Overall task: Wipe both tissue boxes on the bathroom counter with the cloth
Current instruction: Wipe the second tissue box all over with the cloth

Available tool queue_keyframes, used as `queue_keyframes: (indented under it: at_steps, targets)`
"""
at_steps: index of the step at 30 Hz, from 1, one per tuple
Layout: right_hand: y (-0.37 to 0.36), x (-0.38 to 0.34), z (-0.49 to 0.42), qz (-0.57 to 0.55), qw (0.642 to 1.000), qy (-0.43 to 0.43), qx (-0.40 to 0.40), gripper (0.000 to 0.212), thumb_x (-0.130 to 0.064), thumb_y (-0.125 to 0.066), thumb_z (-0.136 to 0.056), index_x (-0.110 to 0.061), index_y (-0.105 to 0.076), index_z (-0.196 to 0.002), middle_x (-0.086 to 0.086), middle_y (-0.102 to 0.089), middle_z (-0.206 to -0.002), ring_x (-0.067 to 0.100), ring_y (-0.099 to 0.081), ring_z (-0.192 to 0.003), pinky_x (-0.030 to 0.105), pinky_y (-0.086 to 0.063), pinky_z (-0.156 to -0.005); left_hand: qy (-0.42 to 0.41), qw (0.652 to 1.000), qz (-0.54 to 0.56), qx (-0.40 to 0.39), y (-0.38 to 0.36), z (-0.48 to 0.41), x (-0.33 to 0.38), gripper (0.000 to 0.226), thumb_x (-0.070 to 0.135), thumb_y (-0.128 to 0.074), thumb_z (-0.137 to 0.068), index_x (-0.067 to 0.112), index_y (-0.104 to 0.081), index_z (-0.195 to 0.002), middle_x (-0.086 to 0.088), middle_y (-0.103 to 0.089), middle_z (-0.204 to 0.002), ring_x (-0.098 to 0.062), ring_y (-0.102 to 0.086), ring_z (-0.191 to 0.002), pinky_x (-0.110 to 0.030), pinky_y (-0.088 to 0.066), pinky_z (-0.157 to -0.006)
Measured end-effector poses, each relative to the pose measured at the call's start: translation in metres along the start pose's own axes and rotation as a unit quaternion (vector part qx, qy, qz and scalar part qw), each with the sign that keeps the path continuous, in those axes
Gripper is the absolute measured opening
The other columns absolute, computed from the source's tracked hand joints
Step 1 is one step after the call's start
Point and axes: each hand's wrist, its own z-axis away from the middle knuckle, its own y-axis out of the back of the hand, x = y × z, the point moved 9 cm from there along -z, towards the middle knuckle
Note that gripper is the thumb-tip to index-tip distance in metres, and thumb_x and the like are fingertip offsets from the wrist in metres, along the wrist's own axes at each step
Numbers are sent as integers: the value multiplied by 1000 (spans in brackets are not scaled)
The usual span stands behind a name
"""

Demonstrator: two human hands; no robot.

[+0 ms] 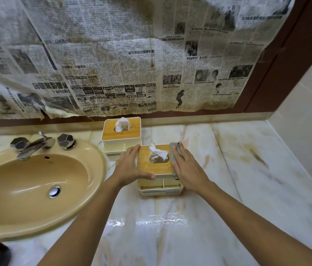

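Observation:
Two cream tissue boxes with wooden lids stand on the marble counter (228,169). The near tissue box (147,167) is between my hands, with a white tissue sticking out of its slot. My left hand (130,167) grips its left side, thumb curled along the front edge of the lid. My right hand (185,167) presses a grey cloth (173,150) flat against the box's right side, and most of the cloth is hidden under the hand. The far tissue box (121,131) stands behind, close to the wall, untouched.
A tan sink (26,189) with a chrome faucet (34,144) and two faceted knobs fills the left. Old newspaper (113,64) covers the wall above the counter. A tiled side wall (304,112) closes off the right. A wet patch glints on the counter near me.

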Motion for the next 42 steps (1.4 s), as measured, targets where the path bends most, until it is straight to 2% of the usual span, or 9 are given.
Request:
queue_keyframes:
  at_steps: [4,10,14,15,18,24,30,34,42]
  targets:
    - [14,-5,-17,-21,1000,-8,-9,56,-26,-20,-108,-9,3,-156,11,10,-164,24,4,-151,33,-4,-121,-1,997,-72,-20,4,-9,7,140,71,-86,-36,22,-24,-152,4,-36,-147,-22,-31,-133,-47,-35,-110]
    - [6,3,-23,-67,997,-29,14,63,-30,-32,-104,-11,-5,-157,14,1,-164,33,-1,-151,47,-11,-122,0,995,-94,-34,5,-11,11,138,67,-88,-38,21,-23,-152,3,-35,-146,-22,-27,-135,-49,-34,-111]
    - [-7,0,6,-17,999,-32,1,63,-36,-9,-101,-7,-3,-156,18,5,-163,38,5,-150,52,-13,-121,-1,994,-103,-31,6,-10,11,138,68,-88,-39,21,-23,-152,3,-35,-147,-22,-25,-137,-49,-32,-112]
    - [-11,-2,12,9,1000,-28,-10,63,-36,-3,-100,-6,-1,-156,19,8,-162,38,8,-149,51,-15,-121,-1,994,-103,-32,6,-10,11,138,68,-88,-39,21,-23,-151,3,-34,-147,-22,-24,-138,-50,-32,-113]
    - [-8,2,13,13,999,-43,-5,60,-36,-16,-105,-11,4,-156,12,11,-163,34,4,-151,46,-19,-120,-1,993,-114,-36,6,-11,12,137,70,-87,-39,22,-23,-151,4,-34,-149,-23,-24,-139,-50,-32,-113]
    - [6,7,-34,21,998,-48,-31,59,-38,-19,-106,-17,6,-156,4,14,-164,34,5,-150,50,-21,-117,-7,989,-143,-30,8,-10,16,135,73,-84,-39,22,-26,-149,3,-37,-147,-23,-28,-136,-48,-32,-112]
    - [-2,-2,-4,31,998,-48,-25,60,-35,-19,-106,-15,10,-155,7,17,-163,36,3,-150,49,-27,-116,-4,992,-120,-28,8,-9,13,136,71,-85,-38,21,-25,-150,3,-37,-147,-24,-27,-137,-50,-33,-111]
    - [-10,-3,16,55,996,-64,-35,59,-37,-14,-105,-17,11,-155,4,21,-162,33,7,-151,51,-23,-116,-5,992,-119,-28,8,-9,12,136,71,-85,-39,22,-25,-150,3,-36,-148,-23,-27,-137,-50,-33,-112]
    - [-2,9,-36,14,995,-95,-41,59,-41,-12,-105,-23,15,-155,-1,26,-161,31,14,-150,56,-12,-118,-3,991,-129,-31,9,-7,15,135,71,-85,-40,22,-25,-150,3,-36,-149,-23,-26,-138,-49,-32,-111]
